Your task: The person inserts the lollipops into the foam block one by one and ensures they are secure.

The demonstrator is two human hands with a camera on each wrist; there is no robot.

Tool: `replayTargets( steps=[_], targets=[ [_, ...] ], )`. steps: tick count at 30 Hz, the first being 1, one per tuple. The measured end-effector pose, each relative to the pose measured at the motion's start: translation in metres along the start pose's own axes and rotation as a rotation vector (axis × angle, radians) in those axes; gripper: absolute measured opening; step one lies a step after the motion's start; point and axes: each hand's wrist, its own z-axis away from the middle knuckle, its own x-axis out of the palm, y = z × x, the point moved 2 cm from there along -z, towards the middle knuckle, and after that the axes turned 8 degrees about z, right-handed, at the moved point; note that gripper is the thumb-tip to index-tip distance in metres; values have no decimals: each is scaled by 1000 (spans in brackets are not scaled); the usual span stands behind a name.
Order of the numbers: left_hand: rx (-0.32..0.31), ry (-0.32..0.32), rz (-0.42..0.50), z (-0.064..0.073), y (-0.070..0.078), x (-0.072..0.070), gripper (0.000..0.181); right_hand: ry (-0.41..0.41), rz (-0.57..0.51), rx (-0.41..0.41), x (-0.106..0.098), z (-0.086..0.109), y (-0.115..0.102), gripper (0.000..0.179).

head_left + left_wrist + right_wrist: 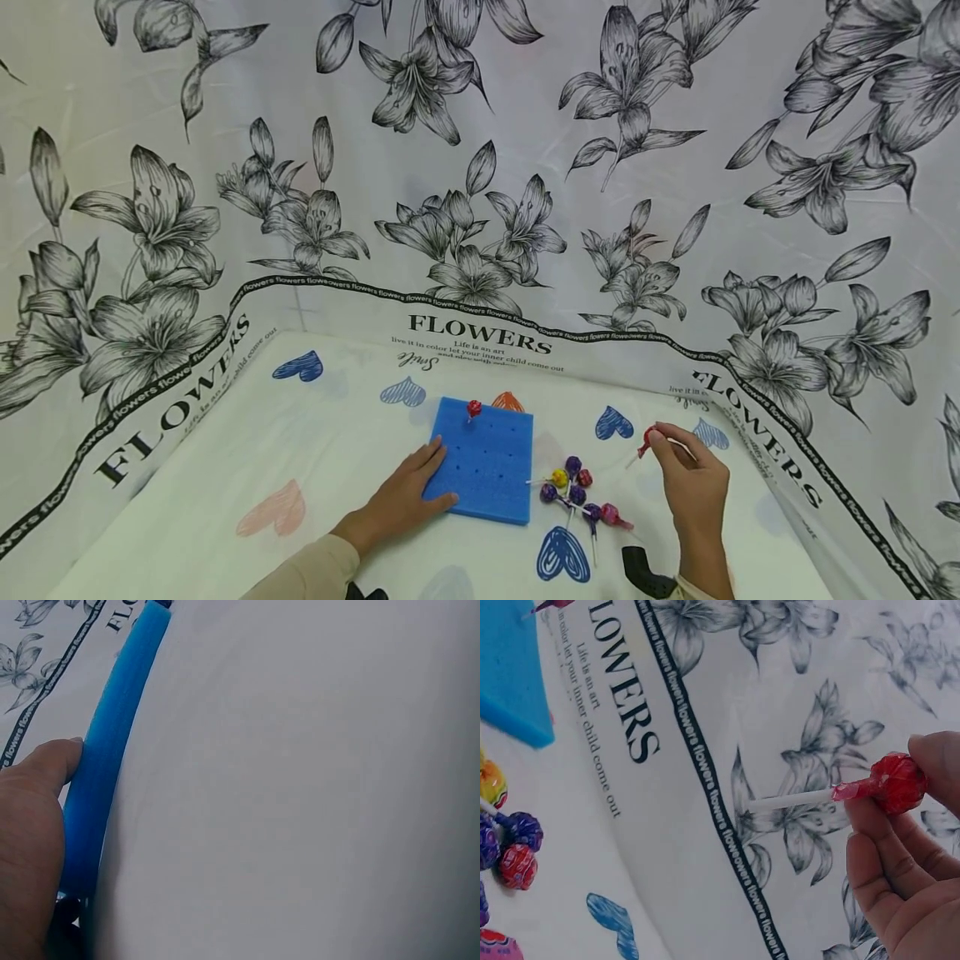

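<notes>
My right hand (693, 483) pinches a red-wrapped lollipop (901, 784) by its candy end, the white stick pointing away from the palm. It is to the right of a blue foam block (487, 492) with rows of small holes in its top. One red lollipop (474, 408) stands upright near the block's far left corner. At the block's near left corner lies my left hand (405, 492), fingers extended along the left side and thumb at the front edge. In the left wrist view that thumb (64, 761) touches the blue foam.
Right of the block lies a loose pile of several lollipops in purple, yellow (559, 477), red and pink (610, 514) wrappers. The white cloth (360, 433) carries printed hearts. Flower-printed curtain fabric (480, 208) rises behind and at both sides.
</notes>
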Motion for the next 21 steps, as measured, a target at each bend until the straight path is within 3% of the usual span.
replayTargets(
  steps=[6, 21],
  targets=[
    [-1, 5, 4, 0, 1, 0, 87, -17, -21, -147, 3, -5, -18, 26],
    [-17, 1, 11, 0, 1, 0, 86, -31, -130, -409, 22, -11, -61, 28]
  ],
)
